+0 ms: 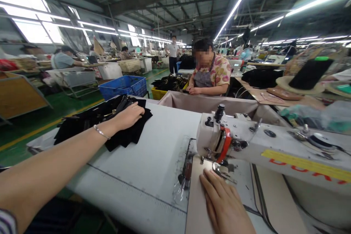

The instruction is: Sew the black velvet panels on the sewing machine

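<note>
My left hand (131, 115) reaches across to a pile of black fabric pieces (128, 133) at the left of the sewing table (153, 157). Its fingers are bent together over the pile's top right; the fingertips are partly hidden. Flat on a smooth beige panel (195, 197) lies my right hand (223, 199), palm down with fingers stretched out. Its fingertips come close to the presser foot area (219, 170) of a white sewing machine (246, 135). A red-orange part (225, 145) shows on the machine's head.
Behind the table is a pinkish cloth-lined bin (214, 99), where a co-worker (210, 71) bends over handwork. A blue crate (123, 87) and a yellow crate (159, 94) stand beyond the table. A black thread cone (311, 73) stands at right. A ruler scale marks the table's front.
</note>
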The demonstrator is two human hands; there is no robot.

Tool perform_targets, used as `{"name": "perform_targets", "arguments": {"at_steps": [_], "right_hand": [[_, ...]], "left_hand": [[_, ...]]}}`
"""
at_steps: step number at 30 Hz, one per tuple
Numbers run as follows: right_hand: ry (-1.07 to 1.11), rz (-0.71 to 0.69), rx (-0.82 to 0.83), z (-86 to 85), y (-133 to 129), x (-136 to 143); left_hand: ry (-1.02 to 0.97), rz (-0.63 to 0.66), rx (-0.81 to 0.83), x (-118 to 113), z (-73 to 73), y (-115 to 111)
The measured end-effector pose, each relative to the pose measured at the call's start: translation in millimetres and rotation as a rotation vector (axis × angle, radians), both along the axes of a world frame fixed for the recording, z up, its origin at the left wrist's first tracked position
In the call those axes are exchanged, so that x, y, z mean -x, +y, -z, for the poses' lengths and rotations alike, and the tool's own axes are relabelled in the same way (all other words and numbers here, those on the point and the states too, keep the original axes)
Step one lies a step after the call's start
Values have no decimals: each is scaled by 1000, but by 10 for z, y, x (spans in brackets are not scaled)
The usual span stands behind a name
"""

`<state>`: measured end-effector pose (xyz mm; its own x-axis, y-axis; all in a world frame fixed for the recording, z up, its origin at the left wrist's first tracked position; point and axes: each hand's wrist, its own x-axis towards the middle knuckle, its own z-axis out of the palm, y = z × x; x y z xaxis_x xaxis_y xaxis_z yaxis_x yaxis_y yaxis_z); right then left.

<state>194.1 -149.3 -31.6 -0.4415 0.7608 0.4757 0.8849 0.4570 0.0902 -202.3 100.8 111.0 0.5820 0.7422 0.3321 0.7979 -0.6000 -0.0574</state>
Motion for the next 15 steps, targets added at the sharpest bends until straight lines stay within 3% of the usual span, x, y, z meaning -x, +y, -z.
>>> {"name": "perform_targets", "arguments": {"at_steps": [4,5,6,7,9,11,13,15], "right_hand": [[66,29,216,-159,58,17],[82,42,250,-186,73,21],[95,54,267,-204,83,26],[103,65,272,-215,88,33],[115,77,267,-224,83,49],[129,74,256,-227,68,64],[155,80,251,-235,56,74],[176,90,254,-246,52,78]], "left_hand": [[-105,26,-132,-142,-395,-544],[-222,36,-220,-240,-471,-720],[-327,23,-213,-372,-511,-897],[-351,36,-100,-538,-503,-1064],[-314,139,274,-939,-321,-1324],[-330,198,571,-1356,41,-1446],[-382,216,719,-1698,459,-1439],[-424,174,725,-1917,792,-1367]]}}
